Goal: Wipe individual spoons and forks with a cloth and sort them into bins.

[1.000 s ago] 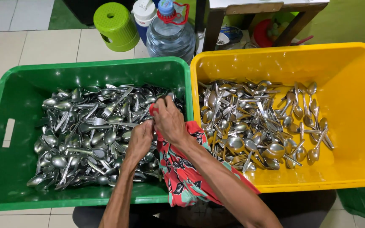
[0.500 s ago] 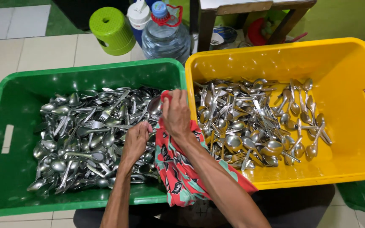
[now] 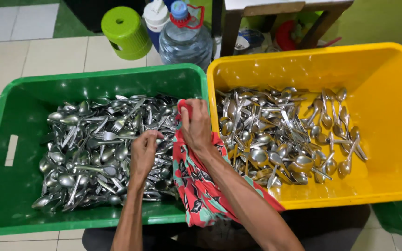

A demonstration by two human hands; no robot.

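Where the tiled floor (image 3: 5, 56) carries them, two big crates side by side, walls touching: green crate (image 3: 5, 195) on the left, yellow crate (image 3: 387, 74) on the right. In the green crate, heaped across the whole bottom, a thick pile of spoons and forks (image 3: 89, 153). In the yellow crate, a thinner spread of spoons (image 3: 294, 135), gathered toward the near left corner and the middle, with bare yellow along the right wall. Draped over the touching walls near the front edge, a red flowered cloth (image 3: 201, 190), hanging down past the near rim. Right hand (image 3: 195, 124) over the right edge of the green crate, fingers closed around a bunched fold of the cloth, whatever sits inside the fold hidden. Left hand (image 3: 143, 151) just beside it, low over the pile in the green crate, fingers curled narrow onto the cutlery; whether one piece is actually pinched, impossible to tell. Beyond the far rims, a clear water bottle (image 3: 184, 39) with a blue cap, a green plastic stool (image 3: 125, 31) to its left, and wooden table legs (image 3: 231, 28) behind the yellow crate
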